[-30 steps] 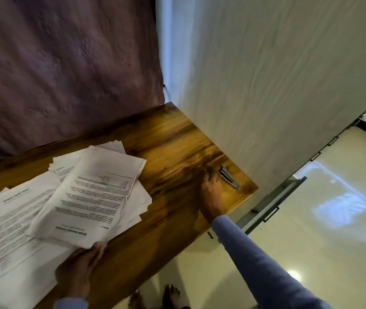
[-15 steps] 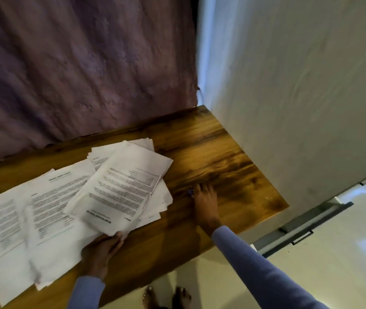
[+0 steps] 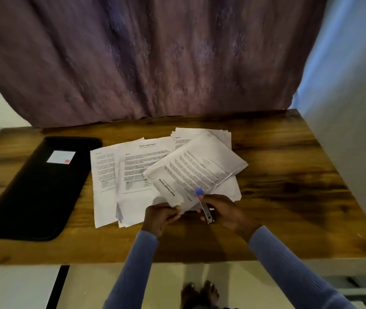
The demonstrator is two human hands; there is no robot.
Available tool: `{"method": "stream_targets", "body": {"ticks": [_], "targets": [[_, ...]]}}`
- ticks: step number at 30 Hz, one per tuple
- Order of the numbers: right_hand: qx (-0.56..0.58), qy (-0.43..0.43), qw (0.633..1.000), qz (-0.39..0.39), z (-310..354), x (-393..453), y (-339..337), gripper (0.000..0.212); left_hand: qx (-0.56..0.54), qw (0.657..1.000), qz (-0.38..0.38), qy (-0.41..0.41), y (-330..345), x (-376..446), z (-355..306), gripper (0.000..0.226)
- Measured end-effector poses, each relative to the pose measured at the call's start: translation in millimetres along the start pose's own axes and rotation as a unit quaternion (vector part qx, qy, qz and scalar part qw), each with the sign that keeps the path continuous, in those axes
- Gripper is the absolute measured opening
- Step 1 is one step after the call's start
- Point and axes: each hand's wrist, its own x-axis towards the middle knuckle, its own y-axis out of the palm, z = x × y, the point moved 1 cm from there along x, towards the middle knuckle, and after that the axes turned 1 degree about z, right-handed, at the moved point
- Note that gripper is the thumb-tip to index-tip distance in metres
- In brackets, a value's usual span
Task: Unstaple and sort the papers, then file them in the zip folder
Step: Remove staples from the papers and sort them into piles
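Observation:
My left hand (image 3: 162, 216) pinches the near corner of a stapled set of printed papers (image 3: 196, 169), lifted slightly above the other sheets. A metal staple remover with a blue tip (image 3: 203, 205) is gripped in my right hand (image 3: 224, 211), its blue end touching that same corner of the set. Loose printed sheets (image 3: 130, 172) lie spread beneath and to the left on the wooden table (image 3: 289, 175). A black zip folder (image 3: 37, 188) with a white label lies flat at the table's left, shut.
A purple curtain (image 3: 144, 59) hangs behind the table. A pale wall (image 3: 351, 108) stands along the table's right side. Light tiled floor (image 3: 159, 286) and my bare feet show below the near edge.
My right hand picked the staple remover up from the table's right end and brought it to the papers' corner. My left hand kept hold of the stapled set. The view swung left, revealing the folder.

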Motion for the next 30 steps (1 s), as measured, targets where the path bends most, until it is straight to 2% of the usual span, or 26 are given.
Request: {"method": "stream_targets", "body": {"ticks": [2,6,8,10,12,13,15,17,21,24,30], "targets": [[-0.067,-0.001,0.998,-0.002,-5.3,-0.6,1.0,0.026,-0.004,1.000,0.001,-0.003,-0.8,0.2,0.6,0.020],[-0.094,-0.004,0.995,0.043,-19.1,-5.8,-3.5,0.043,-0.006,1.000,-0.001,0.003,-2.0,1.4,1.9,0.022],[-0.179,-0.016,0.982,0.058,-26.7,-9.9,-4.3,0.039,-0.002,1.000,0.000,0.003,-1.9,1.5,1.8,0.017],[-0.267,-0.033,0.963,0.027,-34.1,-8.3,-3.5,0.037,-0.004,1.000,0.005,0.002,-2.4,0.9,1.6,0.016],[-0.288,-0.046,0.956,0.003,-35.2,-8.1,2.3,0.034,-0.003,1.000,0.004,0.006,-3.2,1.6,0.8,0.017],[-0.271,-0.043,0.962,0.001,-33.9,-9.3,5.8,0.035,-0.002,1.000,0.006,0.008,-3.3,1.6,0.4,0.017],[-0.163,-0.014,0.986,0.011,-33.5,-6.6,9.1,0.049,-0.002,1.000,0.012,0.008,-3.0,1.3,-0.1,0.018],[-0.067,-0.012,0.997,0.022,-31.9,-8.0,11.1,0.047,-0.001,1.000,0.017,0.008,-3.6,0.8,-0.5,0.021],[-0.058,-0.004,0.998,0.026,-31.0,-7.6,10.3,0.035,-0.018,0.999,0.032,0.006,-7.6,-0.1,1.6,0.027],[-0.063,0.016,0.997,0.030,-31.7,-6.1,11.1,0.034,-0.027,0.999,0.046,0.003,-9.9,0.3,3.2,0.033],[-0.038,0.039,0.999,0.002,-29.9,-0.3,18.3,0.031,-0.023,0.998,0.059,0.003,-11.5,1.6,2.1,0.022]]}}
